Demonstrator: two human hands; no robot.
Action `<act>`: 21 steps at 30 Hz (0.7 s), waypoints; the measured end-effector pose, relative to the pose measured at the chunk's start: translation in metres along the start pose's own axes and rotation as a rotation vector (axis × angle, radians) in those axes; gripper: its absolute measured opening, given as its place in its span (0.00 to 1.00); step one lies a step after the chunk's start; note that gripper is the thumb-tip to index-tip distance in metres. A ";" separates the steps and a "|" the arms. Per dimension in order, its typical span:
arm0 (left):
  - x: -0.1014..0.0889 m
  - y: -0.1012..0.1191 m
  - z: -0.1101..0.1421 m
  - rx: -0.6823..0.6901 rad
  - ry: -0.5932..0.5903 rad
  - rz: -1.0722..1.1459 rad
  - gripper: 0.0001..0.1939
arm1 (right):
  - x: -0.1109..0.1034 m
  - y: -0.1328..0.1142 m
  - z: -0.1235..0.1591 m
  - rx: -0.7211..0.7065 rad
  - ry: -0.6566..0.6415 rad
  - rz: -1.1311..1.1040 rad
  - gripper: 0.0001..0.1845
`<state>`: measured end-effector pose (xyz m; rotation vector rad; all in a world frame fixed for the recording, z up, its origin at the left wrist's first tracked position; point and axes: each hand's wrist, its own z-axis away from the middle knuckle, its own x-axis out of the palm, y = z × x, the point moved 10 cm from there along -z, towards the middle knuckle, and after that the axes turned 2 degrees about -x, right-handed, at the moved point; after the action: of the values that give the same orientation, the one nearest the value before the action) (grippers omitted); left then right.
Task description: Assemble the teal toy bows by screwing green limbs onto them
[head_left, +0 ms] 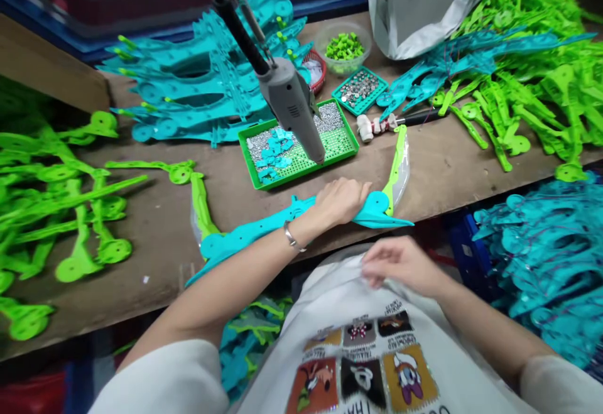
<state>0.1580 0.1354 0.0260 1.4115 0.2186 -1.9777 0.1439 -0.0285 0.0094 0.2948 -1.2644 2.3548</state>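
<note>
My left hand (343,200) is closed over the middle of a toy bow (257,227) lying near the table's front edge. Its body is blue plastic, with a green limb at each end angled away from me. Clear film shows beside these limbs. My right hand (400,264) is off the bow, in front of my shirt, fingers loosely bent and slightly blurred. I see nothing held in it. Above and beyond the bow hangs a grey electric screwdriver (294,109), tip down. Behind it a green tray (325,156) holds small screws and blue plastic pieces.
Blue bow bodies (188,87) are stacked at the back. Green limbs pile up at left (70,213) and right (560,100). A tub of green bits (345,46), a teal basket of metal pieces (360,89) and a wrapped-handle tool (377,126) stand behind. More blue parts (541,263) lie lower right.
</note>
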 end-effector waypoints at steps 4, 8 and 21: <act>-0.007 0.000 0.012 0.023 0.010 -0.011 0.38 | -0.120 -0.076 0.032 -0.397 0.670 0.035 0.20; -0.008 0.005 0.017 0.036 0.003 -0.016 0.37 | -0.091 -0.052 -0.027 -0.090 0.277 -0.053 0.27; 0.051 -0.020 0.117 -0.161 0.259 1.173 0.24 | -0.067 -0.032 -0.045 -0.077 0.253 -0.022 0.23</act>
<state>0.0468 0.0693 0.0225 1.2309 -0.2883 -0.7993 0.2193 0.0048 -0.0185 -0.0142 -1.2188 2.2346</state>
